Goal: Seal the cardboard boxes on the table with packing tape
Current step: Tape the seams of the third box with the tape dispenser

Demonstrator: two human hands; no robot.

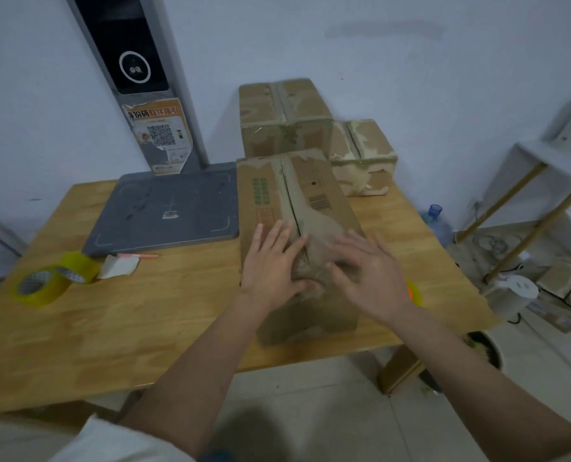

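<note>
A long cardboard box (314,201) lies on the wooden table (164,311), its top flaps meeting along a dark middle seam. My left hand (274,265) rests flat on the left flap near the box's front end, fingers spread. My right hand (367,271) lies flat on the right flap beside it, slightly blurred. Neither hand holds anything. Two more boxes stand behind: a large one (285,118) and a smaller one (364,158) with torn surfaces. Two yellowish rolls of packing tape (56,278) sit at the table's left edge.
A grey scale platform (167,208) with an upright post (144,78) occupies the table's back left. A pink pen (137,255) and a paper scrap (119,266) lie near it. An orange object (414,291) peeks out right of the box. A shelf (527,201) and a water bottle (435,218) stand at the right.
</note>
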